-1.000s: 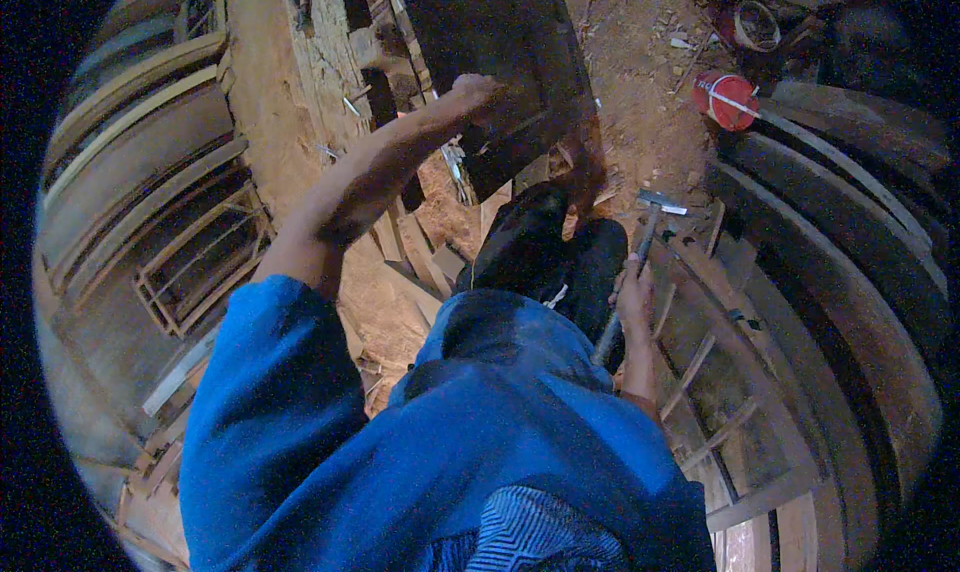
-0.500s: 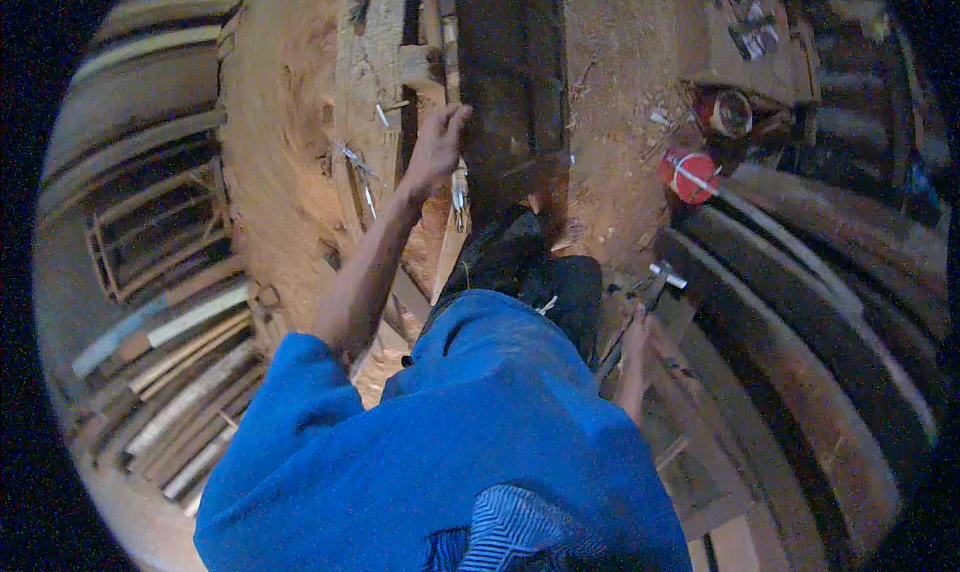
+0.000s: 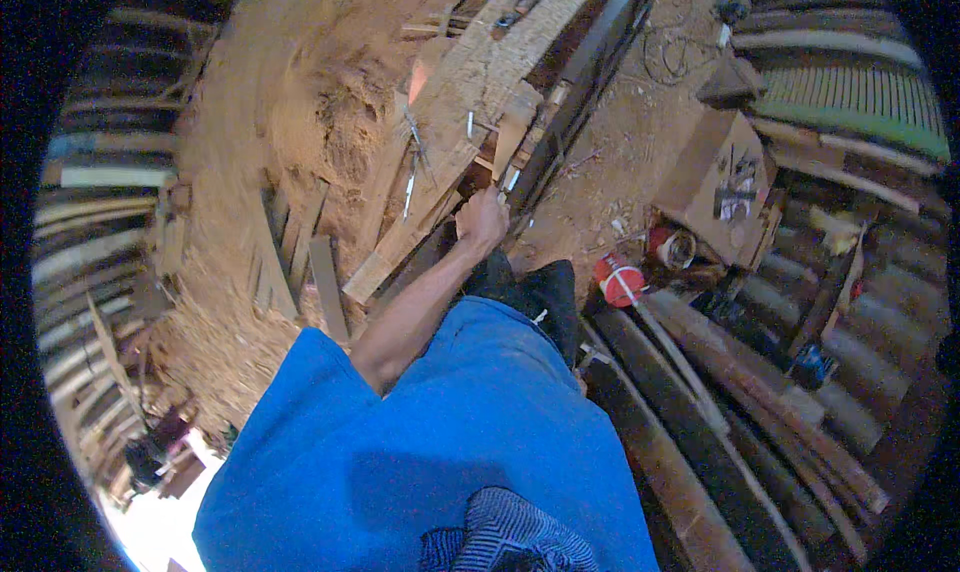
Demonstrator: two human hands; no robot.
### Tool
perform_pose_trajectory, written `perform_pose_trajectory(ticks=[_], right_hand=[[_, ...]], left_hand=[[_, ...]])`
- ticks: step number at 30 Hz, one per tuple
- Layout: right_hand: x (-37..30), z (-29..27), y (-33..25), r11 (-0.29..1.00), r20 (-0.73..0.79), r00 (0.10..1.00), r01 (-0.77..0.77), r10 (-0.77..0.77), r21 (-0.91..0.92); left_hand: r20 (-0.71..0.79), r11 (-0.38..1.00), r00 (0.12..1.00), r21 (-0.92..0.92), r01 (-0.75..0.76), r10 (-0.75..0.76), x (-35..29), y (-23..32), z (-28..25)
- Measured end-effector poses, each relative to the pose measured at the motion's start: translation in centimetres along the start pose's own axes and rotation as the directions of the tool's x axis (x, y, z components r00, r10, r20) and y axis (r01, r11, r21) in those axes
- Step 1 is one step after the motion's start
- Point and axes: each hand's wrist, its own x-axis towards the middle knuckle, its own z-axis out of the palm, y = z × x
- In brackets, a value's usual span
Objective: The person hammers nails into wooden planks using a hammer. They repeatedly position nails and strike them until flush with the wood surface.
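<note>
My left hand (image 3: 485,220) is closed at the near end of the narrow wooden pieces on the timber bench (image 3: 480,92). What its fingers grip, if anything, is hidden from above. A thin wooden strip (image 3: 523,144) lies just beyond its knuckles. Low on the right, beside my dark trousers, my right hand (image 3: 580,377) is mostly covered by my blue shirt. A hammer's pale metal head (image 3: 597,355) shows just past it; the handle and my grip are mostly out of sight. A pair of metal dividers (image 3: 414,137) and a short white stick (image 3: 470,124) rest on the bench.
Loose boards (image 3: 325,282) lie on sawdust at the left. A red lid (image 3: 620,280) and a red can (image 3: 671,248) stand to the right, near a wooden box top (image 3: 715,187) holding small metal parts. Long planks (image 3: 700,452) stretch along the lower right.
My view has turned, so the bench now slants to the upper right. My left hand has come nearer my body, down onto the wood. My right hand and the hammer have drawn in beside my shirt.
</note>
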Motion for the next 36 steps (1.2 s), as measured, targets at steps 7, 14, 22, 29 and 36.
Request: perform_pose_trajectory(ticks=[7, 14, 22, 29, 36], right_hand=[[5.1, 0.0, -11.2, 0.968, 0.108, 0.991, 0.106, -0.083, -0.228], [12.1, -0.4, -21.0, 0.902, 0.233, 0.968, 0.177, -0.088, -0.394], [20.7, -0.9, -33.1, 0.774, 0.405, 0.913, 0.298, -0.059, -0.558], [24.3, 1.1, -40.2, 0.687, 0.509, 0.859, 0.401, -0.052, -0.606], [24.8, 1.8, -42.1, 0.645, 0.542, 0.84, 0.426, -0.023, -0.634]], left_hand=[[0.074, 0.953, 0.989, -0.267, 0.145, -0.13, 1.3, 0.1, -2.1], [0.137, 0.906, 0.956, -0.307, 0.292, -0.261, 3.4, 1.1, -3.5], [-0.14, 0.865, 0.962, -0.481, 0.142, -0.236, 5.9, 3.3, -15.3], [-0.91, 0.967, 0.344, -0.175, 0.187, -0.232, 2.0, 4.4, -22.9], [-0.222, 0.753, 0.744, -0.407, 0.516, -0.63, -1.2, 7.1, -4.2]])
